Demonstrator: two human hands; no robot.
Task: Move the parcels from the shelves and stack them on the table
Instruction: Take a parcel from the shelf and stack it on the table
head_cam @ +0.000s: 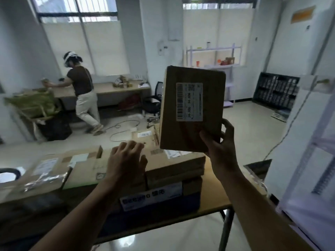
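My right hand [220, 145] grips the lower right corner of a flat brown parcel [192, 109] with a white barcode label, held upright in the air above the table. My left hand [126, 160] rests with relaxed fingers on top of the stack of cardboard parcels [174, 167] on the wooden table [217, 198]. A wide flat parcel [43, 176] lies on the table to the left of the stack. Another carton [145, 138] shows behind the stack.
A white shelf frame [308, 160] stands close on my right. Another person [81, 95] works at a desk by the far window. An office chair [154, 102], floor cables [123, 127] and a far shelf unit [213, 69] lie beyond the table.
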